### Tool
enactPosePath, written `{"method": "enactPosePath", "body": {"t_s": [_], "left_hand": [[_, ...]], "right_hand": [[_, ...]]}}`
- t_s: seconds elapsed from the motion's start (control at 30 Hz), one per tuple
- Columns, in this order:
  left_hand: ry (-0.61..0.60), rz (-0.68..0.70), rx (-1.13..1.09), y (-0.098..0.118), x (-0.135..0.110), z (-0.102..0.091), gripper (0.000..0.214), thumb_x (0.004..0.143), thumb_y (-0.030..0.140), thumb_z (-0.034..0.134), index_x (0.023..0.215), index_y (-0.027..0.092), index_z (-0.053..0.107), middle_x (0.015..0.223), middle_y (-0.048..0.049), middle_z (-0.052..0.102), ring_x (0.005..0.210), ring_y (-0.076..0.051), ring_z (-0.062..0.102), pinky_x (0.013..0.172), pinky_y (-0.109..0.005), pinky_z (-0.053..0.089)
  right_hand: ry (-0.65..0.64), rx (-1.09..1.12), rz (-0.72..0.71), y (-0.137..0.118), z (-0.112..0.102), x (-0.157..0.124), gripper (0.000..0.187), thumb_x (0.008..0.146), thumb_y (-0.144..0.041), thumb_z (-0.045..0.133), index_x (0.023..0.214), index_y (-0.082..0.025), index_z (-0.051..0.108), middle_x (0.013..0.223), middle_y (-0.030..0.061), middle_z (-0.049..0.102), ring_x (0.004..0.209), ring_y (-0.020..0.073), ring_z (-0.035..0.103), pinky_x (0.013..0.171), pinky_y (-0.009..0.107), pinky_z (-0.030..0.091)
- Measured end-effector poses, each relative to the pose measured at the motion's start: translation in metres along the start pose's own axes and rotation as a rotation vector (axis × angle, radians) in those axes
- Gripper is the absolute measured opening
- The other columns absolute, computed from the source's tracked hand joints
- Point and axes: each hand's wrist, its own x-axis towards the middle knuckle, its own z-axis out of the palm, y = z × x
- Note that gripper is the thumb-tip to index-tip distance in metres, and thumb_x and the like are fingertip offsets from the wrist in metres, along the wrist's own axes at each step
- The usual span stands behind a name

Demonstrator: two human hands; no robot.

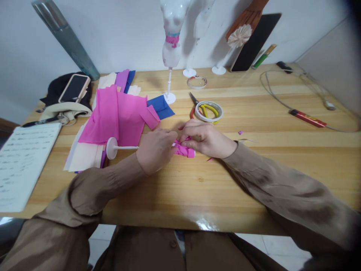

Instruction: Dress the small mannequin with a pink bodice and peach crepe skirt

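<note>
My left hand (155, 150) is wrapped round a small white mannequin lying on its side. Its rod and round base (112, 148) stick out to the left, and its body is mostly hidden by my fingers. Gathered pink material (184, 151), like crepe paper, covers the end that shows between my hands. My right hand (208, 138) pinches the pink material from the right, thumb and fingers together. Close beyond my hands lie large pink sheets (129, 113) and a folded blue piece (161, 107).
Scissors (194, 99), a tape roll (221, 112) and yellow-handled pliers (210, 109) lie beyond my right hand. Mannequins (171, 52) stand along the wall. At left are a phone (73, 89), a notebook (28, 162) and a tumbler (70, 45). A red cabled device (308, 118) lies right.
</note>
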Motion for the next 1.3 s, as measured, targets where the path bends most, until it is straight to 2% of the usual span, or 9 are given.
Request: {"method": "enactPosePath", "body": {"t_s": [0.27, 0.53, 0.77, 0.9, 1.0, 1.3], "left_hand": [[0.004, 0.025, 0.007, -0.0003, 0.001, 0.0033, 0.016, 0.086, 0.027, 0.057, 0.095, 0.015, 0.062, 0.097, -0.008, 0.068, 0.096, -0.026, 0.063, 0.079, -0.037, 0.051], [-0.015, 0.044, 0.006, 0.0025, 0.0008, -0.0005, 0.013, 0.088, 0.016, 0.048, 0.091, 0.014, 0.06, 0.096, -0.0092, 0.067, 0.095, -0.025, 0.062, 0.08, -0.036, 0.05], [0.015, 0.013, -0.027, 0.0023, 0.0003, -0.0003, 0.013, 0.087, 0.021, 0.053, 0.098, 0.015, 0.057, 0.102, -0.0075, 0.065, 0.096, -0.025, 0.059, 0.077, -0.036, 0.049], [0.018, 0.101, -0.053, 0.0013, 0.0002, 0.0002, 0.014, 0.089, 0.016, 0.047, 0.089, 0.017, 0.061, 0.099, -0.0054, 0.065, 0.093, -0.022, 0.059, 0.079, -0.035, 0.047], [0.034, 0.147, -0.081, 0.0007, -0.0001, 0.0014, 0.019, 0.09, 0.013, 0.044, 0.089, 0.016, 0.062, 0.102, -0.0053, 0.065, 0.094, -0.021, 0.058, 0.082, -0.034, 0.046], [0.054, 0.16, -0.029, 0.0012, -0.002, 0.0026, 0.024, 0.092, 0.016, 0.044, 0.087, 0.016, 0.067, 0.104, -0.0046, 0.066, 0.094, -0.02, 0.056, 0.083, -0.033, 0.044]], "right_hand": [[-0.006, -0.003, 0.02, -0.0013, -0.0004, -0.0004, 0.007, 0.081, -0.015, 0.059, 0.076, -0.019, 0.061, 0.08, 0.007, 0.064, 0.091, 0.0217, 0.061, 0.082, 0.038, 0.05], [-0.021, -0.031, -0.005, -0.0005, 0.0012, -0.0003, 0.008, 0.082, -0.013, 0.056, 0.077, -0.019, 0.06, 0.08, 0.0069, 0.063, 0.094, 0.0217, 0.059, 0.082, 0.036, 0.049], [-0.047, -0.055, -0.035, -0.0008, 0.0003, 0.0016, 0.011, 0.084, -0.014, 0.054, 0.076, -0.02, 0.057, 0.079, 0.0073, 0.062, 0.086, 0.0203, 0.058, 0.075, 0.033, 0.048], [-0.04, -0.045, -0.008, 0.0026, 0.0016, -0.0002, 0.007, 0.084, -0.018, 0.056, 0.077, -0.02, 0.057, 0.081, 0.0069, 0.062, 0.09, 0.0212, 0.058, 0.078, 0.035, 0.048], [-0.028, -0.023, 0.001, 0.0048, 0.0028, -0.001, 0.005, 0.084, -0.019, 0.056, 0.079, -0.019, 0.058, 0.083, 0.0072, 0.063, 0.091, 0.0217, 0.059, 0.079, 0.036, 0.048], [-0.013, -0.029, 0.005, 0.0039, 0.0032, -0.0011, 0.006, 0.082, -0.014, 0.058, 0.078, -0.018, 0.058, 0.08, 0.0065, 0.063, 0.088, 0.0208, 0.058, 0.078, 0.035, 0.048]]}}
